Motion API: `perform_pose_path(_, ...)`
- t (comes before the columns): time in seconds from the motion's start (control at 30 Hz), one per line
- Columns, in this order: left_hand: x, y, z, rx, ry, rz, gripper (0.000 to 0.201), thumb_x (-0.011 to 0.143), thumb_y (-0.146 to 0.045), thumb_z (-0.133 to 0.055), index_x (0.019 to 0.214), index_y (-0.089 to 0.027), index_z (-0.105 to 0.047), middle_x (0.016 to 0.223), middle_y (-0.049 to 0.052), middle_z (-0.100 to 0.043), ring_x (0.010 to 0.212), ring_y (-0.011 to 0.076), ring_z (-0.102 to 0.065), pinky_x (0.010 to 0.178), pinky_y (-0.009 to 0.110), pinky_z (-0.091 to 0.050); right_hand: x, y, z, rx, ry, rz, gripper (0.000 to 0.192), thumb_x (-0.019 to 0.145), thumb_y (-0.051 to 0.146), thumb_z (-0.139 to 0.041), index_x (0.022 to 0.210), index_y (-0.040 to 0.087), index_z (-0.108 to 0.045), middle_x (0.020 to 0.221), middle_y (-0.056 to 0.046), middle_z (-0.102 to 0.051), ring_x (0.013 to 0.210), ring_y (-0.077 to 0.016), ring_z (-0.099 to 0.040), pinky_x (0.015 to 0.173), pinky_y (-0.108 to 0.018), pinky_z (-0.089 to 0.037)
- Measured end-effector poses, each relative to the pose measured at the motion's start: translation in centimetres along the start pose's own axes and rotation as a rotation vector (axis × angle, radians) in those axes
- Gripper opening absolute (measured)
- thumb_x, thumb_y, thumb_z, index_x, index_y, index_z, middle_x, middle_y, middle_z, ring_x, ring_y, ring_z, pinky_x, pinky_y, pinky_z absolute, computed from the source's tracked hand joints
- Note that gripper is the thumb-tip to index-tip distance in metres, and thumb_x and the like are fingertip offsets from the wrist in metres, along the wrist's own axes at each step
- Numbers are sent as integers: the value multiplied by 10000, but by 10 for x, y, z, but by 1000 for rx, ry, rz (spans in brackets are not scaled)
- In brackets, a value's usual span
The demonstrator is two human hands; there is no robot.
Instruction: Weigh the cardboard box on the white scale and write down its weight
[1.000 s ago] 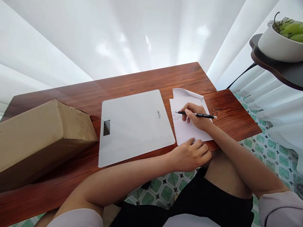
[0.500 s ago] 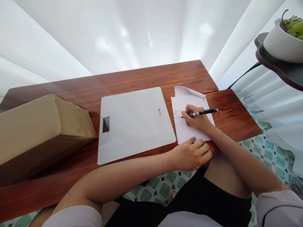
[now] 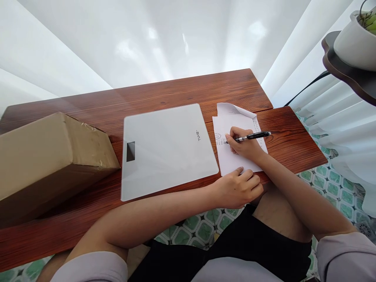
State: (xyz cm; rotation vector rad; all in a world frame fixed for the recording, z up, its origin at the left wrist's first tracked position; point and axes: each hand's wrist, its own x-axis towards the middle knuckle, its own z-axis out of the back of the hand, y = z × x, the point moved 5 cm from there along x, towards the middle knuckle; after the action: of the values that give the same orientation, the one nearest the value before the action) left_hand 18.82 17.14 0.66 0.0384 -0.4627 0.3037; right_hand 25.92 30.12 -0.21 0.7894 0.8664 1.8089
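Observation:
My right hand (image 3: 243, 145) is closed around a black pen (image 3: 255, 135), its tip down on a white sheet of paper (image 3: 235, 166). Small handwritten marks and a circled note show near the tip on the sheet's left side. The far end of the paper curls over, with faint print on it. My left hand (image 3: 238, 188) lies at the paper's near edge, thumb on the sheet and fingers curled, holding it down. Just left of the paper lies a flat white scale (image 3: 167, 152) with a dark display window; a short logo marks its right part.
A brown cardboard box (image 3: 55, 160) stands on the left of the wooden table (image 3: 188, 92). White curtains (image 3: 188, 43) hang behind. At the upper right, a white pot (image 3: 357, 43) with something green in it sits on a dark wavy-edged stand (image 3: 343, 74). Green patterned tiles (image 3: 335, 178) cover the floor.
The view has shifted slightly, so the table items appear a little higher. The pen tip stays near the same handwriting, and both hands keep nearly the same pose.

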Motion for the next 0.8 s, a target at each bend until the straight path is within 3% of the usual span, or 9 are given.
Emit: perform_pose_path(0.8,-1,0,-1,7,-35,0,132,934,-113,-448,944,-131,-578,912,75,-551,812,227,-503,710,377,-392,1,1,0,13,3,-4,325,944,314,-535,668,240,-379,456,50,-554,395,-140,-522,508,-296,-429)
